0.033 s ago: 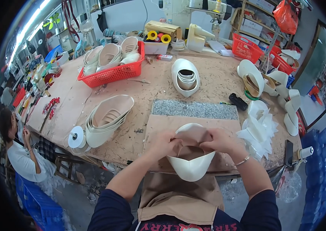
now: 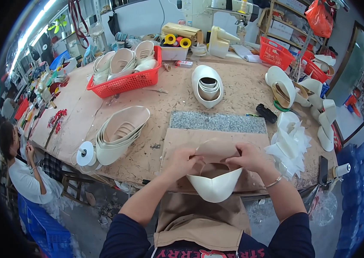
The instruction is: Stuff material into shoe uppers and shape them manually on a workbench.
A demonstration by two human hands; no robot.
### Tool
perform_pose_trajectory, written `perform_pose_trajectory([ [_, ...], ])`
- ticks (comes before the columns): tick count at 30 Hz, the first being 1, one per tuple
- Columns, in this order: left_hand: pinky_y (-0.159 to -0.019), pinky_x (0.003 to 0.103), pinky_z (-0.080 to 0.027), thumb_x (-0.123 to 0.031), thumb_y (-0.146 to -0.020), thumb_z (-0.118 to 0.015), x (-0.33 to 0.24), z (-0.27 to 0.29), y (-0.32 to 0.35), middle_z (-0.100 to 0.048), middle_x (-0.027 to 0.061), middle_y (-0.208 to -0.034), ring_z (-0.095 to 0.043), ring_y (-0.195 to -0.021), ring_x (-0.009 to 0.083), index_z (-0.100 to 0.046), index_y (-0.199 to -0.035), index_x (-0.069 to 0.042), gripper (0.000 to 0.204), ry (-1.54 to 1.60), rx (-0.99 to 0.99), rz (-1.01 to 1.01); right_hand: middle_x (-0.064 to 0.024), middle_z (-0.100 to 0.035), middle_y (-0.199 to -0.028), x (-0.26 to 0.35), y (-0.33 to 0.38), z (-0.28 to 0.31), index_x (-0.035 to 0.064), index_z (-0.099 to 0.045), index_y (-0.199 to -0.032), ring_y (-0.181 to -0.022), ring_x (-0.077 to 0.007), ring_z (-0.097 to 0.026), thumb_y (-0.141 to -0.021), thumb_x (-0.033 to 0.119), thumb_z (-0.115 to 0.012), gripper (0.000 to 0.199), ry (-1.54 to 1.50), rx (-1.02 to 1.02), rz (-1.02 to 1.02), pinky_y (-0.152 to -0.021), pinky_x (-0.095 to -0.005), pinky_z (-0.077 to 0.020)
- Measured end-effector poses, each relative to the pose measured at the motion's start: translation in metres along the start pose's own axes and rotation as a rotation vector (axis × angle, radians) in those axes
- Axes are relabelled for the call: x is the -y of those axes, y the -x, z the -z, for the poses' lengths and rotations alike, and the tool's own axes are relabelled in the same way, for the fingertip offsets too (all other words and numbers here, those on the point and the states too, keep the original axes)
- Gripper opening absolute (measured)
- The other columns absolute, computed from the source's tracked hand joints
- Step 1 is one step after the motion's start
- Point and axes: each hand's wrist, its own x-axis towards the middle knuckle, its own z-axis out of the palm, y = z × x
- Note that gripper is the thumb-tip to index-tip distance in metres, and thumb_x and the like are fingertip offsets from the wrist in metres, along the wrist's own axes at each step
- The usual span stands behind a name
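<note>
Two hands (image 2: pixel 182 162) (image 2: pixel 250 159) hold one shoe upper (image 2: pixel 214 187); there's one grey slab (image 2: pixel 217 122), one phone (image 2: pixel 322 170) and (look!) two yellow rolls (image 2: pixel 182 42)!

open room on the table (image 2: pixel 158 116) ran between the left stack of shoe pieces (image 2: pixel 115 148) and the stone slab (image 2: pixel 218 123), and between the red basket (image 2: pixel 126 87) and the middle stack (image 2: pixel 208 99). the held shoe piece (image 2: pixel 214 185) occupied the near edge; a white pile (image 2: pixel 288 146) and a black object (image 2: pixel 266 113) obstructed the slab's right.
</note>
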Motion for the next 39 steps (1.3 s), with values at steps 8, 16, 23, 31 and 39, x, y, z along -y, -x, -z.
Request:
perform_pose_trajectory([
  [8, -0.073, 0.026, -0.049, 0.002, -0.082, -0.059, -0.018, -0.007, -0.019, -0.067, 0.0059, -0.09, -0.062, -0.079, 0.013, -0.067, -0.099, -0.005, 0.02, -0.004, 0.133, -0.171, -0.017, -0.064, -0.105, 0.014, 0.005, -0.008, 0.0014, -0.054, -0.119, -0.092, -0.0282, -0.063, -0.061, 0.011, -0.081, 0.065, 0.134, 0.017, 0.16, -0.079, -0.035, -0.0506],
  [16, -0.076, 0.029, -0.051, 0.005, -0.084, -0.055, -0.003, -0.02, -0.016, -0.063, 0.0118, -0.093, -0.062, -0.087, 0.0179, -0.051, -0.116, 0.004, 0.032, 0.389, 0.07, -0.065, -0.0167, -0.067, -0.087, 0.0, -0.015, -0.016, 0.005, -0.064, -0.104, -0.082, -0.0302, -0.064, -0.07, 0.01, -0.063, 0.035, 0.154, 0.065, 0.049, -0.074, -0.0354, -0.0499],
  [23, -0.078, 0.033, -0.051, -0.01, -0.073, -0.074, -0.018, -0.005, -0.037, -0.061, 0.0129, -0.098, -0.062, -0.087, 0.0254, -0.057, -0.109, -0.004, 0.04, 0.067, 0.155, -0.078, -0.0104, -0.059, -0.081, -0.004, -0.015, -0.033, 0.0052, -0.063, -0.089, -0.082, -0.0302, -0.058, -0.065, 0.002, -0.062, 0.025, 0.408, 0.046, 0.297, -0.074, -0.0371, -0.0478],
  [31, -0.081, 0.036, -0.048, -0.016, -0.069, -0.078, 0.005, -0.02, -0.05, -0.057, 0.0108, -0.096, -0.059, -0.092, 0.0267, -0.061, -0.093, -0.006, 0.032, -0.031, -0.01, -0.14, -0.0091, -0.061, -0.081, -0.006, 0.005, -0.03, 0.0077, -0.06, -0.08, -0.083, -0.0294, -0.059, -0.065, -0.002, -0.062, 0.018, 0.329, -0.019, 0.56, -0.071, -0.0374, -0.0481],
  [39, -0.076, 0.036, -0.049, -0.019, -0.085, -0.063, -0.058, -0.003, 0.032, -0.058, 0.0105, -0.098, -0.06, -0.085, 0.0279, -0.062, -0.091, -0.002, 0.018, 0.044, -0.056, -0.41, -0.0175, -0.063, -0.076, -0.01, -0.022, -0.033, 0.0038, -0.059, -0.082, -0.075, -0.0365, -0.062, -0.078, 0.015, -0.062, 0.012, 0.497, -0.073, 0.303, -0.065, -0.0443, -0.0484],
])
